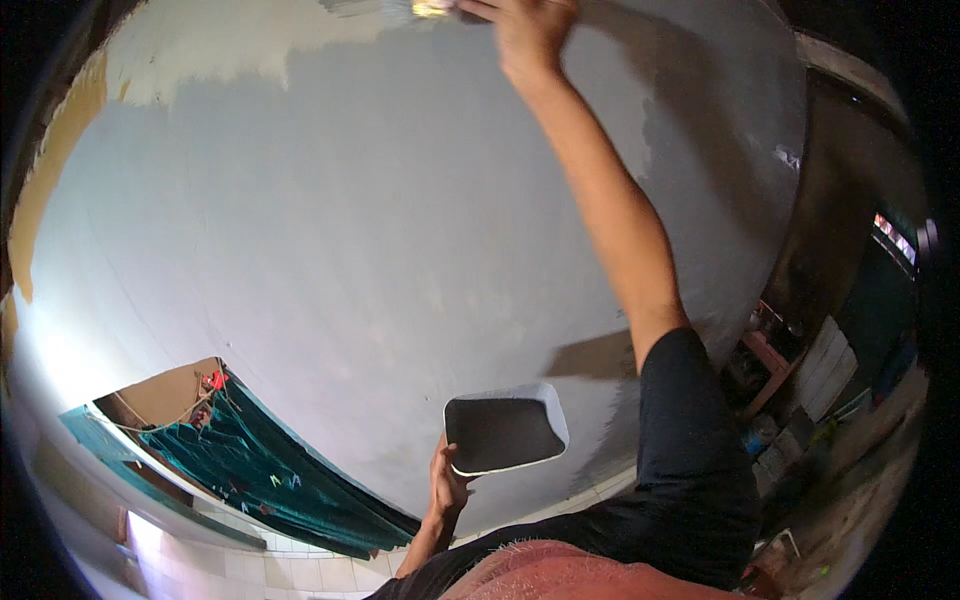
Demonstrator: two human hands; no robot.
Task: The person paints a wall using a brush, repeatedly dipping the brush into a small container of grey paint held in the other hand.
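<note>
My left hand [448,480] grips the near left edge of a white rectangular tub [556,412], tilted towards me. Dark grey paint [506,431], by its look, fills most of the tub. At the top edge of the view, my right hand [534,34] is raised to the wall [390,210] and closed on what looks like a paintbrush [433,7]. The brush is blurred and partly cut off, with a bright yellowish part showing. Grey coating covers most of the wall. A pale cream patch [217,52] lies at the upper left, with streaky grey beside the brush.
A doorway at lower left holds a dark green curtain [277,465] hung on a cord. Floor tiles [337,574] show beyond it. To my right, in shadow, are wooden boards [825,367], a reddish wooden frame [766,352] and cluttered items near the floor.
</note>
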